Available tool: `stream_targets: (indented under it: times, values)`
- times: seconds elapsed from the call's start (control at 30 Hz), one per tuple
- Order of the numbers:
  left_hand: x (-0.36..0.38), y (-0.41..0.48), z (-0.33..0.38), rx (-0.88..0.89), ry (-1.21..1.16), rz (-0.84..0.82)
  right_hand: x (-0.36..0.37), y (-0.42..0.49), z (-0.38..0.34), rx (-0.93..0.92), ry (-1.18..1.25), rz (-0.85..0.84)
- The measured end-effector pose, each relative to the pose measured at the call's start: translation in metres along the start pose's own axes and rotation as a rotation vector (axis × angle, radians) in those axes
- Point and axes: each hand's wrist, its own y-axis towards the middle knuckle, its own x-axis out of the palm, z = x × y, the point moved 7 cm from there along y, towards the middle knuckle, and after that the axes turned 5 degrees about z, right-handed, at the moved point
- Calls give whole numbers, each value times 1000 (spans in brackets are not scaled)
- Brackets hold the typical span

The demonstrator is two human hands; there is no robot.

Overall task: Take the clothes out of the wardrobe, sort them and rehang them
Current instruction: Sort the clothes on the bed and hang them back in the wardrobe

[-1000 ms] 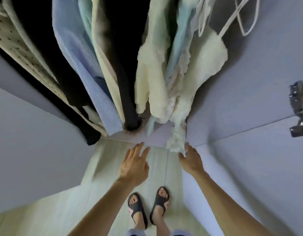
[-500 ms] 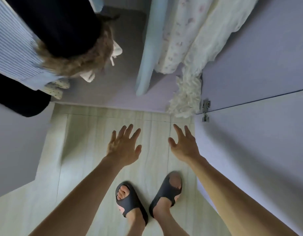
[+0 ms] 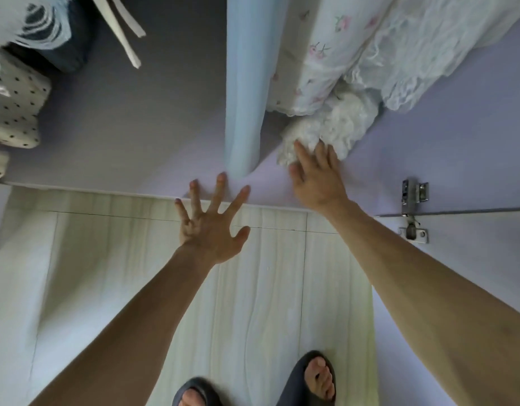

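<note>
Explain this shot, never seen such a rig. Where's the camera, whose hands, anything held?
No machine here: a person wears one wide-angle camera on the head, looking down at their own bare arms. The left hand is spread open, holding nothing, close to a pale blue garment. The right hand lays straight fingers on a fluffy white hem; no grip shows. Beside it hangs a floral garment, and a dotted garment at far left. Below: wardrobe base, door hinge, floor, slippers.
</note>
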Motion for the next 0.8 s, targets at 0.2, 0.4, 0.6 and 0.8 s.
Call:
stream_targets:
  times: [0.2, 0.4, 0.6, 0.8]
  values:
    - [-24, -19, -2, -29, 28, -260, -34, -52, -43, -39, 89, -13]
    - [-75, -129, 4, -86, -134, -352, -93, -187, -78, 11, 156, -256]
    - [-165, -283, -16, -128, -182, -402, -210, -297, -161, -88, 39, -335]
    - [-304, -436, -65, -226, -202, -262, -347, -388, -273, -327, -73, -296]
